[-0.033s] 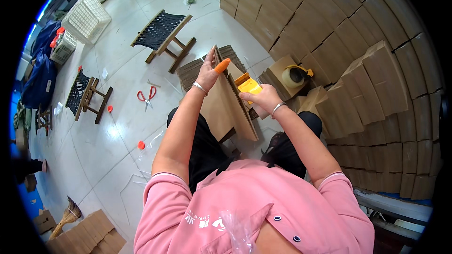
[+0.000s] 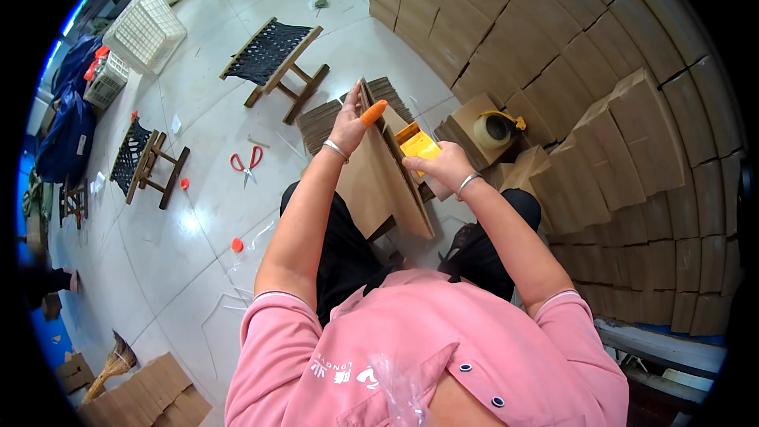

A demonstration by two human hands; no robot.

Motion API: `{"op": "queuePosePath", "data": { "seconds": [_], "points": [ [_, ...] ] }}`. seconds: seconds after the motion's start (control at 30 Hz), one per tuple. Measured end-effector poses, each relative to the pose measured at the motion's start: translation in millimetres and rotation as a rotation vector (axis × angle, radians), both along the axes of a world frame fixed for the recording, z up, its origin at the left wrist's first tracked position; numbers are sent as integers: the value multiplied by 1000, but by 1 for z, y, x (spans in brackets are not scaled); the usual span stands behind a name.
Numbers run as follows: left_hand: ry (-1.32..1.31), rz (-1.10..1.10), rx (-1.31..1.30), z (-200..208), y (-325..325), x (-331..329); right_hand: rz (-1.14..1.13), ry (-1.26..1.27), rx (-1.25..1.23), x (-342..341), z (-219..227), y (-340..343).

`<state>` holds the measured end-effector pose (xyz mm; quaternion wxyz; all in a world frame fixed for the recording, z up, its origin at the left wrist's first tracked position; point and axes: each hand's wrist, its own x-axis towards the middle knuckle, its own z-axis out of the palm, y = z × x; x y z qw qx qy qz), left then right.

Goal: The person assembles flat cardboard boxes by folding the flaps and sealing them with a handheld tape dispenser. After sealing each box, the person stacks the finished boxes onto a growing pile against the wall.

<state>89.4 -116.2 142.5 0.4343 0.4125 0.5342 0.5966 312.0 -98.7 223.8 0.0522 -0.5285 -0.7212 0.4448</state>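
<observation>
The cardboard box (image 2: 395,166) is stiff, brown and smooth, with flat sides and long straight edges; it stands on a slant between the hands, just above the person's knees, and one thin flap rises up tall like a wall. The left hand (image 2: 349,128) is open with its fingers straight, touching the top part of that flap, and its thumb wears a bright orange cover (image 2: 374,112) that looks smooth and round at the tip; I can't tell if it pinches the cardboard. The right hand (image 2: 447,164) is curled around a shiny yellow tape tool (image 2: 418,145), held right beside the box. Past the left hand are flat cardboard sheets (image 2: 320,124), piled up with lots of thin, stripy edges. Just right of the right hand, a fat, round roll of tape (image 2: 493,129) with a yellow holder sits by brown boxes. Left of the left hand, scissors (image 2: 247,161) with red loop handles lie on the shiny tile floor (image 2: 237,122). Farther past that hand is a wooden stool (image 2: 273,51) with a bumpy, black woven seat.
</observation>
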Motion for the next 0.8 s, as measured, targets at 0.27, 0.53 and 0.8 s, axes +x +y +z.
{"op": "queuePosePath", "data": {
  "seconds": [0.27,0.53,0.8],
  "points": [
    [-33,-55,-88,33,-21,-16,290,-424,279,13,32,-32],
    [131,-437,-139,74,-90,-46,-10,-319,401,14,28,9],
    [1102,183,-590,78,-62,-21,58,-271,534,-38,19,37]
  ]
}}
